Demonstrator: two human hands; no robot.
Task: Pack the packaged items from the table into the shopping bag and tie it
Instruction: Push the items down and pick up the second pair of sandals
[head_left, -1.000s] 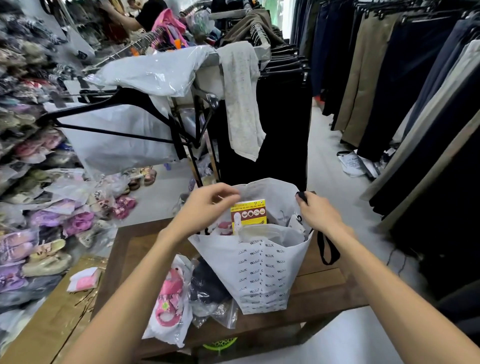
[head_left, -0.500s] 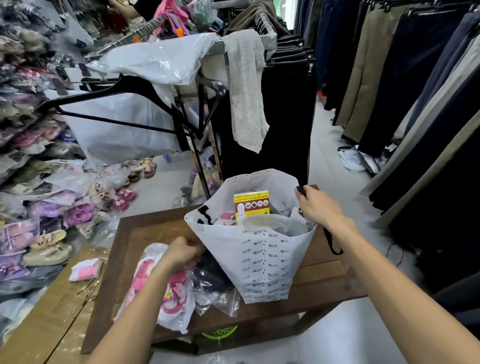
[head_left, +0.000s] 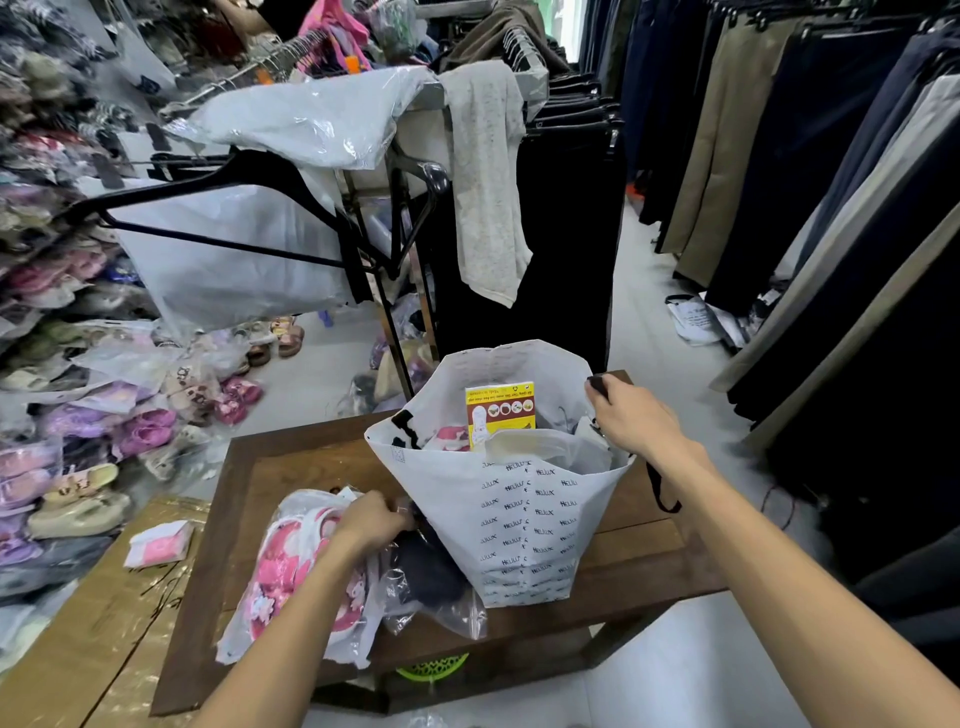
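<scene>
**Two packs left, and a bag that could tip**

The white shopping bag (head_left: 524, 519) stands on the brown counter (head_left: 291, 467), wide open at the top. It already holds some things: a yellow box (head_left: 500, 410) sticks up in the middle, with a pink pack beside it.

The right hand (head_left: 636, 418) is closed on the bag's black handle (head_left: 597, 385) at the far rim and holds that side up. The left hand (head_left: 371, 522) is down on the counter, just left of the bag. Its grip is curled over the clear wrap where the pink shoe pack (head_left: 296, 566) meets the dark pack (head_left: 431, 571). I cannot tell which of the two it has pinched, or if it has both.

Both packs lie on the counter, touching each other. The dark one is pressed against the bag's side.

What could go wrong:

- The wrap looks thin and slippery. If the left hand has only a small pinch of it, the pack may slide out on the way up.
- The pink pack hangs a little over the near edge of the counter. A tug on the wrong pack could pull it off onto the floor.
- The bag is wide on top and narrow at the bottom. If the right hand lets go, or a pack bumps the rim, the bag may tip over.
- The bag looks quite full, so tying it may be hard.
</scene>
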